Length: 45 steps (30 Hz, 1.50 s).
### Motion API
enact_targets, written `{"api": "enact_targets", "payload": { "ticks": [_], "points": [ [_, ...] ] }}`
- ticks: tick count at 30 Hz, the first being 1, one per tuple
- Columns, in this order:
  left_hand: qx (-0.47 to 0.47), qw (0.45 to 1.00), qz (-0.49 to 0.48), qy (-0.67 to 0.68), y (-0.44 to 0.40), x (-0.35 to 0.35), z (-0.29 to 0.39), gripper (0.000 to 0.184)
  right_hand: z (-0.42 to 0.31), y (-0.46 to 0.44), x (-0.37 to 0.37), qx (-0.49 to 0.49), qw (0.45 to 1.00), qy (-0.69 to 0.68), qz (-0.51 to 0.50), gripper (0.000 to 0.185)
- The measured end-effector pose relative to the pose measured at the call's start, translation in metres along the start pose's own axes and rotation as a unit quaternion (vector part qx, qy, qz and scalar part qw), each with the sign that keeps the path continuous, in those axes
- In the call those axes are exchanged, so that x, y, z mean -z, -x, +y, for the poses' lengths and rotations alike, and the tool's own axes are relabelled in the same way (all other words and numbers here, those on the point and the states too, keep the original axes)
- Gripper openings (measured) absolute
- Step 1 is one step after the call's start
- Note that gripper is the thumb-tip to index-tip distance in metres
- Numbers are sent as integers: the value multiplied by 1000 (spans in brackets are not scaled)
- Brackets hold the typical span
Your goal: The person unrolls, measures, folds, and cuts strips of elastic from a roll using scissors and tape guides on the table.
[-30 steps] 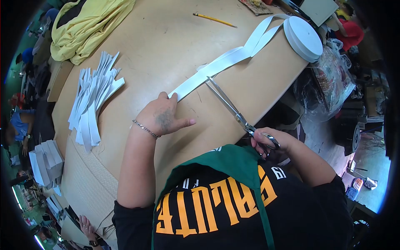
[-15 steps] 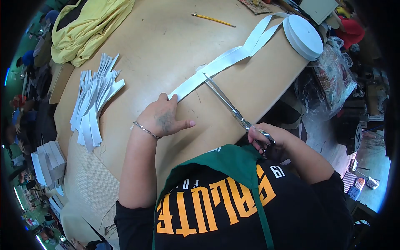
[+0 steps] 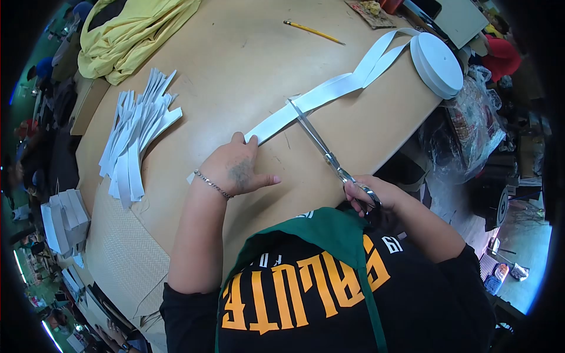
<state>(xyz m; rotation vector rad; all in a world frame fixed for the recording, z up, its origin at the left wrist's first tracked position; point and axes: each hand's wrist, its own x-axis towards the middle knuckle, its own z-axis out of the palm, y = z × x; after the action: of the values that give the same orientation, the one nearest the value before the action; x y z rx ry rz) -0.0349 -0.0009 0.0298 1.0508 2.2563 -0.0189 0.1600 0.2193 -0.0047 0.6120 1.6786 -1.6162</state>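
A white elastic band point(image 3: 327, 92) runs from a white roll point(image 3: 436, 65) at the table's right edge down to my left hand point(image 3: 233, 169). My left fingertips press the band's end flat on the table, with the thumb spread out to the side. In my right hand point(image 3: 369, 197) are metal scissors point(image 3: 329, 159), fingers through the handles. Their blades lie across the band, reaching its far edge; whether the band is cut through there, I cannot tell. A pile of cut white strips point(image 3: 136, 138) lies to the left of my left hand.
A yellow pencil point(image 3: 314, 32) lies toward the far side of the table point(image 3: 235, 76). Yellow cloth point(image 3: 132, 38) is bunched at the far left, and a woven mat point(image 3: 126, 253) covers the near left. Plastic-wrapped goods point(image 3: 465, 129) stand beyond the right edge.
The scissor blades have closed further across the band. My left hand stays pressed on the band's end. The whole view has shifted slightly.
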Motion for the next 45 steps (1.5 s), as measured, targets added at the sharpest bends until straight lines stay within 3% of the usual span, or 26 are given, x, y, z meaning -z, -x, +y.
{"api": "enact_targets", "payload": {
  "ticks": [36,45],
  "points": [
    [3,1000,-12,-1,6,-2,3,89,3,-8,-10,8,997,37,69,62],
    [17,999,-28,13,6,0,3,87,0,-11,-16,-8,995,31,97,46]
  ]
}}
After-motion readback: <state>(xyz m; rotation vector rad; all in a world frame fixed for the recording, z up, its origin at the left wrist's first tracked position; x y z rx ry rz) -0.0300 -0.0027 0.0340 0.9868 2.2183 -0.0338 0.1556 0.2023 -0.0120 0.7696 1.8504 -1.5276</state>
